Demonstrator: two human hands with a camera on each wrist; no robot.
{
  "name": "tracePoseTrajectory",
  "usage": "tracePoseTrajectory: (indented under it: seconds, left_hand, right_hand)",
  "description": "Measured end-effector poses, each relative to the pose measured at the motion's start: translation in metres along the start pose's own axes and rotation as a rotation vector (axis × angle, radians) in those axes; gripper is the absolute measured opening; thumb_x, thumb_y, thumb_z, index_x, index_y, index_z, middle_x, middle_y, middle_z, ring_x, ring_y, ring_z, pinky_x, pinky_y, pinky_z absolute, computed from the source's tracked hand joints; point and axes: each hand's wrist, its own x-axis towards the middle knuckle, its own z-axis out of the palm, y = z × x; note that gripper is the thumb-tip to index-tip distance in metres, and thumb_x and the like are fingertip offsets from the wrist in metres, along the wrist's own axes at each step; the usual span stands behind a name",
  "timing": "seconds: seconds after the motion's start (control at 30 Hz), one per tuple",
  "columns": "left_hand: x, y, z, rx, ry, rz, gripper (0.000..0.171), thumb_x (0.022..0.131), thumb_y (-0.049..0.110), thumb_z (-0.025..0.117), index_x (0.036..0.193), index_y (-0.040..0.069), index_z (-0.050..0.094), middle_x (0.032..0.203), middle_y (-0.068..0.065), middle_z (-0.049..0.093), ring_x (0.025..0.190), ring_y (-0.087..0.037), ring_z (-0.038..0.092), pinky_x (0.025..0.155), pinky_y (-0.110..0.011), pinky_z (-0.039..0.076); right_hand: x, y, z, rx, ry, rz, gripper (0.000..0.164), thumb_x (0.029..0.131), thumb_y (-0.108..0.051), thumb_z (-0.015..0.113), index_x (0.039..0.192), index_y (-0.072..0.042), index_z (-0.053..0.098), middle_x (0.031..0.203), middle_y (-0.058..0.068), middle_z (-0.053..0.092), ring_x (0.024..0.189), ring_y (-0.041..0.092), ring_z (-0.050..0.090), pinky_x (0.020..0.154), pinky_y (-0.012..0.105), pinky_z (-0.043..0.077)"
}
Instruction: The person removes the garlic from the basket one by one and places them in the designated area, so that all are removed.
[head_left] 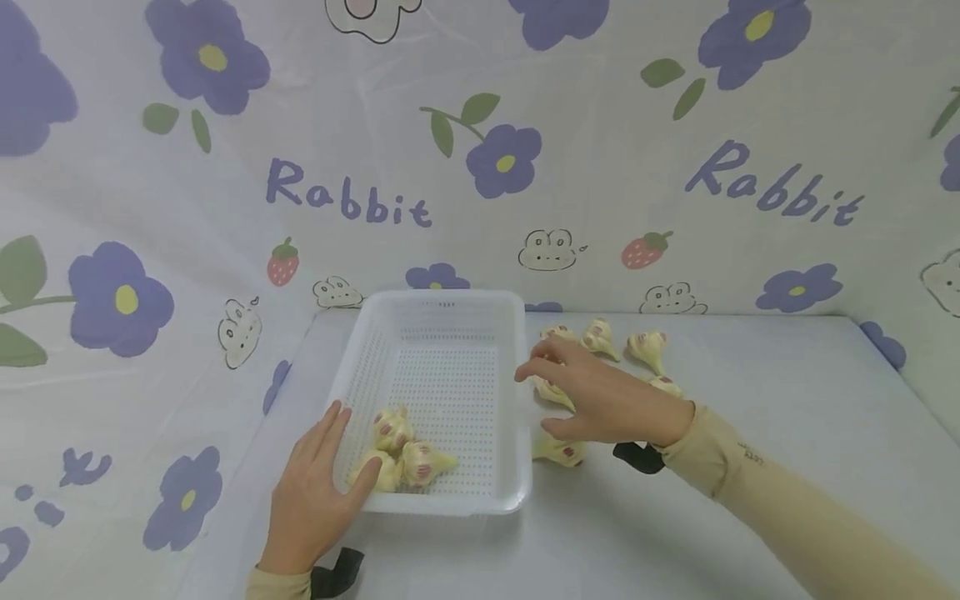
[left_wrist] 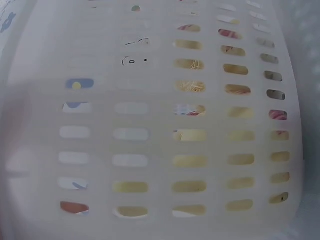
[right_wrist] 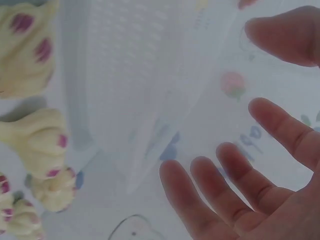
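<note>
A white perforated basket (head_left: pixel 510 492) stands on the table, with three garlic bulbs (head_left: pixel 424 463) gathered in its near left corner. My left hand (head_left: pixel 311 487) rests against that corner, fingers extended along the left side and thumb over the front rim. Through the slots of the basket wall (left_wrist: pixel 155 150), the left wrist view shows pale garlic (left_wrist: pixel 190 135). Just right of the basket, my right hand (head_left: pixel 600 396) hovers over loose garlic bulbs (head_left: pixel 558 451), its fingertips near the right rim. Spread fingers (right_wrist: pixel 210 192) and thumb, with nothing between them, appear in the right wrist view.
Several more garlic bulbs (head_left: pixel 647 350) lie on the table right of the basket, partly behind the right hand. A white patterned sheet (head_left: pixel 600 125) with purple flowers and lettering hangs behind the table (head_left: pixel 787 400).
</note>
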Motion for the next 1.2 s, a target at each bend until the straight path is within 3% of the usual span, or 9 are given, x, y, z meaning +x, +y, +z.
tracePoseTrajectory:
  seconds: [0.13, 0.37, 0.6, 1.03, 1.2]
  left_hand:
    - [0.001, -0.002, 0.001, -0.009, 0.003, 0.000, 0.074, 0.086, 0.036, 0.079, 0.148, 0.002, 0.056, 0.155, -0.018, 0.054, 0.135, -0.042, 0.055, 0.104, -0.064, 0.050]
    - [0.000, -0.004, 0.001, -0.012, -0.019, -0.017, 0.074, 0.087, 0.036, 0.078, 0.149, 0.003, 0.054, 0.156, -0.016, 0.053, 0.137, -0.042, 0.053, 0.104, -0.065, 0.049]
    - [0.000, -0.003, 0.000, -0.015, -0.022, -0.019, 0.075, 0.087, 0.037, 0.078, 0.149, 0.003, 0.054, 0.157, -0.015, 0.053, 0.137, -0.041, 0.054, 0.103, -0.065, 0.050]
    - [0.003, -0.003, -0.001, -0.019, -0.008, 0.005, 0.074, 0.087, 0.036, 0.079, 0.149, 0.003, 0.055, 0.155, -0.016, 0.054, 0.135, -0.041, 0.056, 0.101, -0.064, 0.052]
    - [0.004, -0.005, -0.002, -0.020, 0.005, 0.020, 0.074, 0.086, 0.035, 0.079, 0.148, 0.002, 0.055, 0.154, -0.016, 0.055, 0.134, -0.041, 0.057, 0.100, -0.063, 0.053]
  right_hand:
    - [0.019, -0.015, -0.005, -0.010, -0.041, -0.028, 0.052, 0.084, -0.016, 0.083, 0.133, -0.014, 0.063, 0.131, 0.009, 0.055, 0.105, 0.019, 0.055, 0.084, 0.032, 0.056]
    - [0.050, -0.038, -0.004, 0.038, -0.170, 0.002, 0.052, 0.090, -0.019, 0.079, 0.138, -0.016, 0.058, 0.142, 0.012, 0.048, 0.109, 0.021, 0.057, 0.090, 0.035, 0.056]
    - [0.068, -0.047, 0.003, 0.026, -0.180, -0.040, 0.053, 0.090, -0.019, 0.080, 0.138, -0.016, 0.059, 0.141, 0.013, 0.049, 0.110, 0.022, 0.057, 0.085, 0.031, 0.058]
    - [0.110, -0.054, 0.034, -0.013, -0.214, -0.130, 0.056, 0.091, -0.021, 0.080, 0.142, -0.015, 0.056, 0.140, 0.012, 0.052, 0.118, 0.025, 0.054, 0.097, 0.036, 0.056]
    - [0.124, -0.059, 0.048, 0.002, -0.260, -0.100, 0.057, 0.092, -0.024, 0.080, 0.143, -0.017, 0.056, 0.141, 0.011, 0.050, 0.118, 0.022, 0.053, 0.097, 0.033, 0.056]
